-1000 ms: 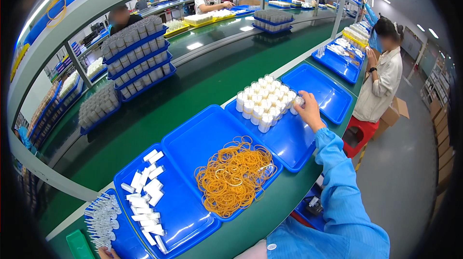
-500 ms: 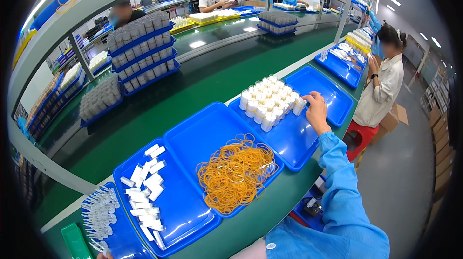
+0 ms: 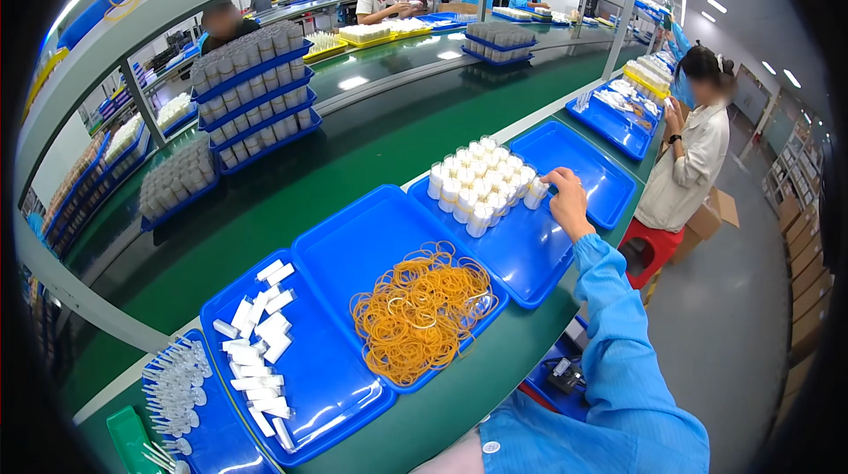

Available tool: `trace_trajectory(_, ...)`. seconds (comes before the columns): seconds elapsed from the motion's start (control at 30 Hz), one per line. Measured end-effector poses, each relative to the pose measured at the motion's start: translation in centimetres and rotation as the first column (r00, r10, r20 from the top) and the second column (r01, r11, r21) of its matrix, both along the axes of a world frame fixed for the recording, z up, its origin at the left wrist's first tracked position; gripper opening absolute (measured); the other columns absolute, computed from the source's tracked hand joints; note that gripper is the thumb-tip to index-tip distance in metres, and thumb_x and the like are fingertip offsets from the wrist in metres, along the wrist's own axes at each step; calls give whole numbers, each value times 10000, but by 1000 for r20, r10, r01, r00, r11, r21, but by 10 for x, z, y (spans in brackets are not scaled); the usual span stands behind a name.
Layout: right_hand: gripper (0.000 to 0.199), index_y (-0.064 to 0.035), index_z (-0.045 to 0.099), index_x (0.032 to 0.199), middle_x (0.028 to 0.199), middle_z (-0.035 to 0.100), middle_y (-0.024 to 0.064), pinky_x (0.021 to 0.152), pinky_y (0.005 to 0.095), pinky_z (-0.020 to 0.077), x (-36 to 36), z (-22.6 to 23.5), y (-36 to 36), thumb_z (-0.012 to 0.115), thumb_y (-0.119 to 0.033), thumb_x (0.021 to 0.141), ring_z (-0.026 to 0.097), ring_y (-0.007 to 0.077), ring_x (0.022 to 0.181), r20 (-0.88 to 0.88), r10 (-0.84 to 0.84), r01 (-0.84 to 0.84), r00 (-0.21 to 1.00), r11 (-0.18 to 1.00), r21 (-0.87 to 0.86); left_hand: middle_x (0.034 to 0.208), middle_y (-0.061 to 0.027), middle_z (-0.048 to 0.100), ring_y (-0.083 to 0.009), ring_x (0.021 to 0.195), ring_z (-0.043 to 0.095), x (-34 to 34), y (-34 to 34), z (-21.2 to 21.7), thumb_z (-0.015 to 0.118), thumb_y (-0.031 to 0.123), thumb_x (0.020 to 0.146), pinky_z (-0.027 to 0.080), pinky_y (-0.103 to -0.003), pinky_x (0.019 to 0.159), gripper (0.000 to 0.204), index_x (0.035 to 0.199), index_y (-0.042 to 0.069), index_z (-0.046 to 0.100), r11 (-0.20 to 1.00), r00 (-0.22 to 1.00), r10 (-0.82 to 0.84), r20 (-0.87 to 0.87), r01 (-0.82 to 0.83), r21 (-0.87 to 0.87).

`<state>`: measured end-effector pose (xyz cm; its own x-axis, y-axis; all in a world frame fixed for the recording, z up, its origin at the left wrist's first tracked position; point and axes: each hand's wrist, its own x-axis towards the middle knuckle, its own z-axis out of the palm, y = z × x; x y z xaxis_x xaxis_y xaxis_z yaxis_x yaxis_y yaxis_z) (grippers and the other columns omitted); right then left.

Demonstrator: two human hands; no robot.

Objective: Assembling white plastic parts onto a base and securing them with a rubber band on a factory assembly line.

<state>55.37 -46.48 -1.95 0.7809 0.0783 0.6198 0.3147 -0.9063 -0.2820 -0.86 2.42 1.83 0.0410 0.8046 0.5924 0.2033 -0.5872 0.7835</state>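
My right hand [image 3: 570,203] reaches in a blue sleeve to the right end of a block of upright white cylinders [image 3: 481,175] with clear sleeves. Its thumb and fingertips are closed on the upper part of one white cylinder [image 3: 535,194], which stands at the edge of the block. The block rests in a blue tray [image 3: 521,264]. My left hand is out of view. At lower left, clear plunger-like pieces with thin stems [image 3: 179,390] lie in a blue tray. Loose white cylinders [image 3: 261,341] lie in the tray beside them.
Orange rubber bands [image 3: 420,315] are heaped in a middle tray. Another blue tray [image 3: 587,175] adjoins the block's tray on the right. A green container [image 3: 130,439] stands at lower left. Loaded trays are stacked [image 3: 256,94] beyond the bench. A co-worker [image 3: 693,147] stands at right.
The whole view has shifted slightly. My left hand, partly visible at the lower left edge before, has gone from view. My right hand stays at the same white cylinder.
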Motion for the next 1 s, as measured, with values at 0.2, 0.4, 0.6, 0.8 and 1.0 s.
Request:
trace_trajectory(0.2,393,-153,690,938,1127,596,115,921,431,446,25,-6,-6,557,48,628,543,346,1080,88,78,-81,993,996,27,1139,-97,606,-144,966,570,-42,40,-27,540,89,964,456,-258,828,329,1269,-28,503,984,998,-21,-57,10,-176)
trace_trajectory(0.4,306,-17,586,1140,1186,587,102,953,344,402,-71,48,122,478,12,856,531,234,1156,68,509,-503,858,807,309,968,-36,628,-90,807,568,-20,-17,2,615,93,914,456,-214,685,175,1069,14,597,982,999,13,50,-3,-188)
trace_trajectory(0.6,417,-64,580,1219,1169,589,151,995,449,403,-223,89,286,647,-89,807,519,347,1150,-275,957,-987,93,126,103,976,-69,629,-112,871,610,16,-38,15,638,-43,844,474,-224,753,169,981,21,563,910,949,-290,125,314,-272)
trace_trajectory(0.8,580,-115,420,1395,1463,337,205,1093,571,258,-302,26,391,630,-266,876,287,441,1363,-392,915,-973,-92,-166,-159,966,-73,629,-136,881,616,27,-63,13,730,-35,760,497,-269,797,213,943,9,631,869,916,-379,132,401,-289)
trace_trajectory(1.0,560,-93,441,1375,1470,343,170,1089,560,272,-297,-1,384,628,-271,878,275,411,1379,-449,889,-970,-95,-184,-158,948,-74,632,-140,873,621,1,-66,1,758,9,763,496,-272,797,220,939,6,627,865,930,-351,107,366,-343)
